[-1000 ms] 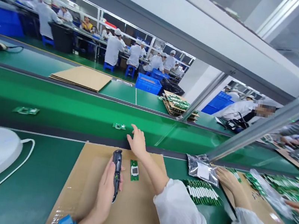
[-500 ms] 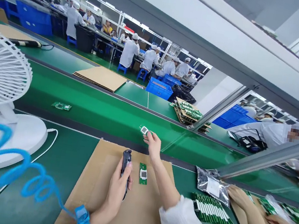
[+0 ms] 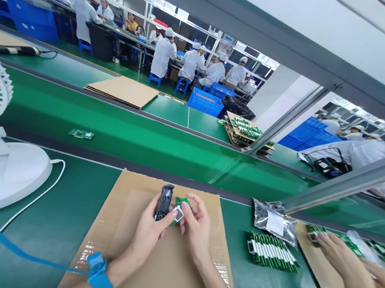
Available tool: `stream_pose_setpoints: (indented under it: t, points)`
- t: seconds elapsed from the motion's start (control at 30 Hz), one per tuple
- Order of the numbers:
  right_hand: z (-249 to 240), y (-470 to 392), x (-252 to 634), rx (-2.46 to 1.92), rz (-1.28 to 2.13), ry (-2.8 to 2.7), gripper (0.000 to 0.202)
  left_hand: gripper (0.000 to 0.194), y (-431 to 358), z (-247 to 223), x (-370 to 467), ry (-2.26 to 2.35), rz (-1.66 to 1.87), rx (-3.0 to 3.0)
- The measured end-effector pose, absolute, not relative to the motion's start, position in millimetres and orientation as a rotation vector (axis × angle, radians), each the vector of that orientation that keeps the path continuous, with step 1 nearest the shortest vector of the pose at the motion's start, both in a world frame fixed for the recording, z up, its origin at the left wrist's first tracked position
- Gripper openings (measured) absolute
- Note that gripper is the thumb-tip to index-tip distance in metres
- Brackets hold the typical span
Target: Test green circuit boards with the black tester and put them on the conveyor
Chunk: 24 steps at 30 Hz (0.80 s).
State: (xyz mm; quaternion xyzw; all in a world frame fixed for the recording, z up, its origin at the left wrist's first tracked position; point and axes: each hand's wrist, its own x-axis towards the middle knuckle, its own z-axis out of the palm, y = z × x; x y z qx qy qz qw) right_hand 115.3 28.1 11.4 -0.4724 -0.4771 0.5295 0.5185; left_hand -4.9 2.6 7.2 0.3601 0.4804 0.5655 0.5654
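My left hand [image 3: 152, 227], with a blue strap on its wrist, is closed round a black handheld device [image 3: 165, 202]. Its thumb reaches right to a small white-framed part with a dark square face [image 3: 178, 214]. My right hand [image 3: 199, 228] pinches that same part from the right, so the two hands nearly meet over the cardboard sheet [image 3: 143, 272]. Behind the fingers a green circuit board [image 3: 180, 201] shows in part; whether it touches the white-framed part I cannot tell.
A white fan [image 3: 8, 173] stands at left, near a coiled blue cord [image 3: 32, 256]. Another green board [image 3: 82, 134] lies on the green strip. At right are a row of boards [image 3: 272, 251], a silver bag [image 3: 273, 223] and another person's hands [image 3: 338, 257]. A metal post rises behind.
My right hand has come down and left with the white-framed part, to beside the device. My left thumb now reaches that part. The view has shifted slightly.
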Motion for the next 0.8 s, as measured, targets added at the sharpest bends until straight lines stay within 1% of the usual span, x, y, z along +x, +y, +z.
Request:
stream_pose_setpoints:
  t: [0.07, 0.3, 0.4, 0.57, 0.8]
  points:
    - [12, 28, 116, -1.067, 1.289, -1.161, 0.04, 0.036, 3, 6, -5, 1.16, 1.35, 0.81]
    - [8, 28, 118, -1.087, 1.115, -1.583, 0.031, 0.03, 5, 11, -8, 1.109, 1.447, 0.633]
    - [8, 28, 119, -1.1, 1.068, -1.535, 0.027, 0.03, 3, 14, -8, 1.049, 1.402, 0.61]
    - [18, 23, 120, -1.082, 1.095, -1.425, 0.027, 0.05, 0, 14, -7, 0.983, 1.193, 0.449]
    - [22, 21, 122, -1.057, 0.97, -1.757, 0.023, 0.046, 2, 13, -4, 0.966, 1.109, 0.387]
